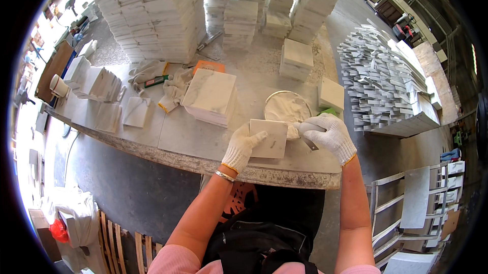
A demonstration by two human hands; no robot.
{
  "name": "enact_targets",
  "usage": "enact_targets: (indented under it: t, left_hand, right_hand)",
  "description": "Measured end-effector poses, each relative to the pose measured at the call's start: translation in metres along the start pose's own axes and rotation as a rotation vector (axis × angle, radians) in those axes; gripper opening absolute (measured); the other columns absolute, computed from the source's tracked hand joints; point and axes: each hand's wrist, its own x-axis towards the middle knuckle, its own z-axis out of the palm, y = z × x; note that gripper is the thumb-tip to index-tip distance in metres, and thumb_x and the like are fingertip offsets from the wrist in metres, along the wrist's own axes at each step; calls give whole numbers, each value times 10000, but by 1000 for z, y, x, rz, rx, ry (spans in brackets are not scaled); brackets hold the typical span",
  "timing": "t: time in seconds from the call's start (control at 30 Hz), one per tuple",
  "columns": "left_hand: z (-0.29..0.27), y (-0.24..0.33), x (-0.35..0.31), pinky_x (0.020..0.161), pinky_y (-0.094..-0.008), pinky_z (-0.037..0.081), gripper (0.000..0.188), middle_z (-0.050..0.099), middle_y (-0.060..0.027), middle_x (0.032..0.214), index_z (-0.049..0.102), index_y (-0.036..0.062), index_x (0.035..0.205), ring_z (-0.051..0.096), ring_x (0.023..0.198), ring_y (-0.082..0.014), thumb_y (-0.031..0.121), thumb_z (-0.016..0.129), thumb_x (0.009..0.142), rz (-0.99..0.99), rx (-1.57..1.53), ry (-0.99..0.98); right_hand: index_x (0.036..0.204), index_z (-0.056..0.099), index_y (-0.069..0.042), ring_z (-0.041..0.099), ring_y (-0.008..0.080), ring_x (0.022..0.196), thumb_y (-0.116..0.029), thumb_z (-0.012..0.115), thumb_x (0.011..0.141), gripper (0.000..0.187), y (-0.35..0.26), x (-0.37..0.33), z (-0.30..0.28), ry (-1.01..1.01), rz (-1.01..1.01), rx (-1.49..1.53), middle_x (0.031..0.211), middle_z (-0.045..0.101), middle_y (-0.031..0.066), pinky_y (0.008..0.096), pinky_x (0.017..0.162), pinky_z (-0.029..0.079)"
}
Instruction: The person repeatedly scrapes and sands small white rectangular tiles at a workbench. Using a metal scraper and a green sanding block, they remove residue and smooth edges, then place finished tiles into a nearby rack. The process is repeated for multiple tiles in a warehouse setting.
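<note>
Forearms are extending from the lower edge, gloved left hand gripping at center, gloved right hand curling center-right.

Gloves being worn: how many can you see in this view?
2: one on the left hand, which holds a white tile, and one on the right hand, which holds a metal scraper. Others may be hidden.

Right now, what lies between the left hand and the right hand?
Head view: the tile the left hand holds, part of the bowl, and the right hand's scraper.
</note>
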Motion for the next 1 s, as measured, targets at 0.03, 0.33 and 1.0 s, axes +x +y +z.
enact_targets:
  t: [0.03,0.33,1.0]
  left_hand:
    - [0,1,0,907,-302,526,318,690,-81,1127,618,-38,1239,647,1001,-147,94,682,957,-4,-3,-1]
    - [-1,-1,1,913,-304,532,322,693,-89,1136,605,-44,1247,656,1014,-151,93,675,964,1,-12,-7]
    - [0,2,0,902,-292,531,316,700,-63,1129,625,-22,1248,643,1011,-130,81,688,956,-2,-32,-20]
  right_hand:
    - [1002,792,-80,652,276,862,-302,724,761,335,0,0,0,-1,-1,3,900,735,120,378,795,525]
    - [998,796,-82,651,270,842,-296,723,765,325,1,1,1,2,3,17,889,736,116,373,790,524]
    - [1146,729,9,664,146,902,-140,788,848,339,27,0,-5,296,184,568,1018,726,63,305,837,535]
